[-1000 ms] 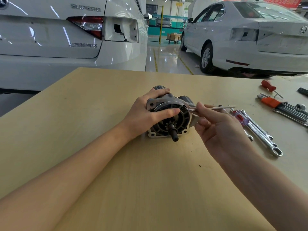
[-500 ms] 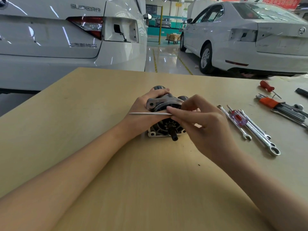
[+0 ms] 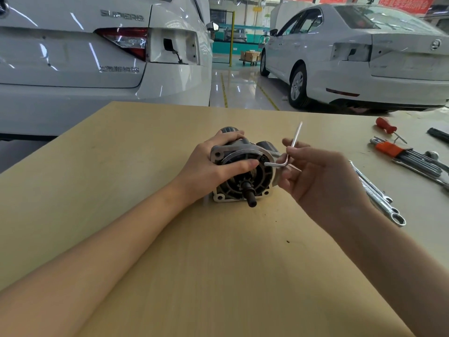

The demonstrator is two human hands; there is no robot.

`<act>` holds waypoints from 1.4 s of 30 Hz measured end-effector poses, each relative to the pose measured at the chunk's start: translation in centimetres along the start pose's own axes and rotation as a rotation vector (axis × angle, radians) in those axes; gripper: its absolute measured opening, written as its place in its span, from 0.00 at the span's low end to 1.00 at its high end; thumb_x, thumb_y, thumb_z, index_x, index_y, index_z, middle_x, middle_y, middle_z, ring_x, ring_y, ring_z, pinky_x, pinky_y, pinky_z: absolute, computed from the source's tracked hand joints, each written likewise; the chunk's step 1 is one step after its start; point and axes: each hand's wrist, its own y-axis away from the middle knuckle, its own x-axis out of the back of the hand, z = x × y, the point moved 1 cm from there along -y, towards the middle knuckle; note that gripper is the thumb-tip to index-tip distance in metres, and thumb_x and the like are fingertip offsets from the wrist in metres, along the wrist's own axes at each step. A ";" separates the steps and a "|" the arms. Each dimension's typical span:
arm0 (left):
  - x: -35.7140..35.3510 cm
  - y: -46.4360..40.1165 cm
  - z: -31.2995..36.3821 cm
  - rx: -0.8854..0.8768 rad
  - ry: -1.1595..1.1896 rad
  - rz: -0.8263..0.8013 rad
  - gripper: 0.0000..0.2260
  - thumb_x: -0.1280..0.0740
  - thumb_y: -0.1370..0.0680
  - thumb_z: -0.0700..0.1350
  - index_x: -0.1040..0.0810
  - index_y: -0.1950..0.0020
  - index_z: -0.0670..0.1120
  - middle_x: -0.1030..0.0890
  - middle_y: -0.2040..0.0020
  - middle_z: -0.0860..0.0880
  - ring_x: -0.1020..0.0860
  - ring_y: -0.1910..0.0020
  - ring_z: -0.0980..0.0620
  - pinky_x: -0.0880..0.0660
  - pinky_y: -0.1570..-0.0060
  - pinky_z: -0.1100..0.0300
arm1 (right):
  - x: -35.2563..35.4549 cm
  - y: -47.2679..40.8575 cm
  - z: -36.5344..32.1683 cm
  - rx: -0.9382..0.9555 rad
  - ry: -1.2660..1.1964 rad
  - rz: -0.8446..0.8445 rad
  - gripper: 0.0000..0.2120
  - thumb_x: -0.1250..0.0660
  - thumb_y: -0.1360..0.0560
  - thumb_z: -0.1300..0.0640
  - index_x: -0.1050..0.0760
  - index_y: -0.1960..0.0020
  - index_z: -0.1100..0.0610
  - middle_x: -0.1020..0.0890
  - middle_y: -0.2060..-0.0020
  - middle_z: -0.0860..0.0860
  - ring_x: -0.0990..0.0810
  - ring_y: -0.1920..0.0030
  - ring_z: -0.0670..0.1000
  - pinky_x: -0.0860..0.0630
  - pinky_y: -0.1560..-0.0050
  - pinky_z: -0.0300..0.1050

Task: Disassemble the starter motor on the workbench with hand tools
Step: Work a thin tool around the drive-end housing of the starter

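1. The starter motor (image 3: 243, 171) lay mid-table, nose toward me, still whole; I judged disassembly barely begun.
2. My hex key (image 3: 277, 163) sat in a housing screw at two o'clock.
3. My left hand (image 3: 213, 164) gripped the motor; my right hand (image 3: 315, 176) pinched the key's bend.
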 end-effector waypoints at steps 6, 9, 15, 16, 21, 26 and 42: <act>0.0 0.1 0.2 0.007 0.013 0.002 0.29 0.28 0.36 0.53 0.24 0.36 0.46 0.22 0.40 0.50 0.22 0.45 0.62 0.27 0.47 0.72 | 0.8 -0.8 -0.8 -0.057 0.173 -0.059 0.08 0.40 0.22 0.58 0.23 0.54 0.60 0.20 0.72 0.53 0.27 0.78 0.46 0.29 0.77 0.35; 0.0 0.2 0.3 0.020 0.028 0.007 0.29 0.28 0.36 0.53 0.24 0.36 0.48 0.22 0.40 0.52 0.22 0.45 0.62 0.26 0.47 0.71 | 1.7 -0.8 -1.7 -0.151 0.213 -0.300 0.10 0.37 0.24 0.54 0.21 0.60 0.58 0.20 0.72 0.52 0.26 0.79 0.45 0.29 0.78 0.34; -0.1 0.3 0.3 0.035 0.051 0.019 0.28 0.27 0.35 0.51 0.24 0.36 0.47 0.20 0.41 0.51 0.21 0.45 0.61 0.26 0.47 0.70 | 3.2 -0.2 -1.7 -0.510 0.404 -0.710 0.09 0.35 0.25 0.61 0.19 0.49 0.62 0.18 0.66 0.59 0.18 0.74 0.49 0.21 0.72 0.38; -0.1 0.2 0.3 0.035 0.042 0.017 0.28 0.27 0.34 0.50 0.24 0.35 0.46 0.20 0.41 0.51 0.21 0.45 0.61 0.26 0.46 0.70 | 3.2 -0.3 -1.5 -0.515 0.398 -0.703 0.09 0.36 0.25 0.61 0.20 0.49 0.63 0.18 0.66 0.59 0.19 0.75 0.49 0.21 0.73 0.37; -0.1 0.3 0.4 0.028 0.029 0.010 0.28 0.27 0.35 0.52 0.24 0.36 0.47 0.21 0.40 0.52 0.22 0.45 0.62 0.27 0.46 0.71 | 2.8 -0.7 -1.1 -0.481 0.304 -0.662 0.08 0.36 0.26 0.60 0.20 0.52 0.62 0.19 0.67 0.58 0.20 0.76 0.48 0.22 0.74 0.36; -0.1 0.3 0.4 0.025 0.038 0.015 0.30 0.28 0.36 0.53 0.24 0.35 0.45 0.20 0.43 0.52 0.21 0.46 0.62 0.27 0.47 0.71 | 2.8 -0.9 -0.6 -0.421 0.267 -0.545 0.06 0.33 0.30 0.60 0.22 0.55 0.62 0.20 0.69 0.58 0.23 0.79 0.48 0.24 0.77 0.37; 0.0 0.2 0.3 0.011 0.026 0.001 0.30 0.28 0.36 0.53 0.24 0.35 0.46 0.21 0.42 0.53 0.22 0.46 0.63 0.27 0.47 0.71 | 2.0 -0.9 0.0 -0.455 0.134 -0.472 0.16 0.18 0.42 0.56 0.20 0.61 0.61 0.25 0.75 0.54 0.35 0.85 0.41 0.37 0.86 0.31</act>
